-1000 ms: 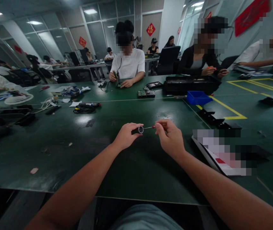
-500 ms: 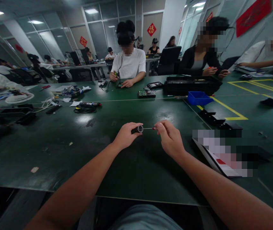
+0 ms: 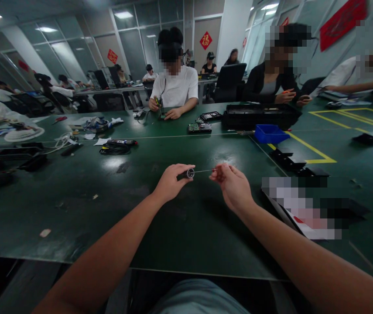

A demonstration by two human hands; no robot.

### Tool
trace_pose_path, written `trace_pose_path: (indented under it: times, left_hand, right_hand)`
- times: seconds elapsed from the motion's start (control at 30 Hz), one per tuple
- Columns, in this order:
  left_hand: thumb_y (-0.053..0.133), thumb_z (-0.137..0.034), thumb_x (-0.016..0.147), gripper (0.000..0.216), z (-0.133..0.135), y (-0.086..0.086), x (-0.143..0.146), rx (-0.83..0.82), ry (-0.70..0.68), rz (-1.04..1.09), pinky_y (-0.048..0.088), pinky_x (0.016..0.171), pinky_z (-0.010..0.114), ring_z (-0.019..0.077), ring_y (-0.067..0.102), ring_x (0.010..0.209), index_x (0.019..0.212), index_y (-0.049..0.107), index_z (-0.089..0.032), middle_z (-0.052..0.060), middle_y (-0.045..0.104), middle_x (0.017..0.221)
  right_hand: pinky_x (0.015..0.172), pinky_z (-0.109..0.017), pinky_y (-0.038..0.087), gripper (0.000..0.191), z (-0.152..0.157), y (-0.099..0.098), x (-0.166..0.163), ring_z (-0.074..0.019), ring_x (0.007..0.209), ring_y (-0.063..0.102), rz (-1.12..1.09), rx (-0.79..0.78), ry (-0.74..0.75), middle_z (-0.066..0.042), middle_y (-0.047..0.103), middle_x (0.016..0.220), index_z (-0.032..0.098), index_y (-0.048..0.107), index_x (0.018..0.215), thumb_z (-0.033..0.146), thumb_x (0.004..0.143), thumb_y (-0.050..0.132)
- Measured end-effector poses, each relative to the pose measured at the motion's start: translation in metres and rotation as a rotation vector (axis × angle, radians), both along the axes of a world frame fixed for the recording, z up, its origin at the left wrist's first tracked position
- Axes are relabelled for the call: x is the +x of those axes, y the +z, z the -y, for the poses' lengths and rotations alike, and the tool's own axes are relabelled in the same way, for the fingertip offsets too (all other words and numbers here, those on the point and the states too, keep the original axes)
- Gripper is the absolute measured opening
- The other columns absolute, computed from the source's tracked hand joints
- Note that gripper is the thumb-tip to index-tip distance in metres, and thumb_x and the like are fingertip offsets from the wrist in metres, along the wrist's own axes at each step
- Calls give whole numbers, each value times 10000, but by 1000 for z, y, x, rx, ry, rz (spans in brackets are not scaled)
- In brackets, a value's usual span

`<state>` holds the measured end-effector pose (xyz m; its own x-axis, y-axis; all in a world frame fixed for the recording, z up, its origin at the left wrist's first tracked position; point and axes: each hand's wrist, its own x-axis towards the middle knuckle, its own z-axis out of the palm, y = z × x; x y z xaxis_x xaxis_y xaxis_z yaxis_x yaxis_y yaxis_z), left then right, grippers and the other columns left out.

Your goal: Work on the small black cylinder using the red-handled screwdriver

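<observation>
A short black cylinder with a bright ring-shaped end (image 3: 190, 173) is gripped in my left hand (image 3: 169, 183), between thumb and fingers, its open end turned toward me. From the right, my right hand (image 3: 234, 185) pinches a thin screwdriver whose metal shaft (image 3: 203, 171) points left and its tip reaches the cylinder's rim. The fingers cover most of the screwdriver's handle. Whether the tip sits in the cylinder or only against it, I cannot tell. Both hands hover over the green table (image 3: 173, 240).
To the right lie a white sheet or box (image 3: 317, 224), black brackets (image 3: 287, 162) and a blue bin (image 3: 271, 134). A long black casing (image 3: 261, 117) and circuit boards (image 3: 200, 127) are farther back. Coiled black cable (image 3: 116, 148) lies left. A person (image 3: 175, 89) works opposite.
My right fingers have shifted and turned around the screwdriver, so its reddish handle end is now mostly covered. The left hand and cylinder stay nearly in place.
</observation>
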<state>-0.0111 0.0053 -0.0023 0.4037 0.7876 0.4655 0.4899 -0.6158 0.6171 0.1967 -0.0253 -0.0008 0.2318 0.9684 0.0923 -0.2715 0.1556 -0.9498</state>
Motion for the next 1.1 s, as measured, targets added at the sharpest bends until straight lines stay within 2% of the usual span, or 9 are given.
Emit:
trace_pose_path:
  times: [0.07,0.23,0.6,0.83,1.1]
  left_hand:
    - [740,-176,868,423,-1,0,-1,-4,10,-44,442,1044,439,234,618,1168,1279,675,-255,54,706,1243]
    - [745,-192,869,439,-3,-2,-2,-36,36,-74,454,1024,427,231,624,1147,1296,666,-252,51,709,1233]
    - [745,-208,870,409,0,0,-1,-11,42,-131,456,1001,435,233,628,1106,1271,680,-254,48,720,1196]
    - [716,-228,889,407,0,-2,1,-51,18,-192,459,974,439,240,616,1078,1291,673,-270,60,714,1177]
    - [714,-241,882,405,-1,-6,0,-112,11,-228,463,965,436,253,606,1069,1285,678,-261,68,703,1153]
  right_hand:
    - [705,-363,551,270,-3,-2,2,-161,632,605,4,-29,-40,3,631,725,224,611,827,487,888,608]
    - [691,-345,512,275,1,-2,6,-173,701,628,323,79,-187,-17,667,781,215,628,904,466,958,529]
    - [721,-359,524,212,19,13,-1,-205,770,692,719,324,-190,-45,724,840,229,595,1006,395,1013,463]
    - [707,-350,494,173,17,17,3,-221,751,687,906,332,-160,-50,716,815,235,569,982,358,1005,449]
    - [687,-349,466,168,17,18,3,-232,738,666,972,289,-156,-69,713,825,234,564,949,345,994,446]
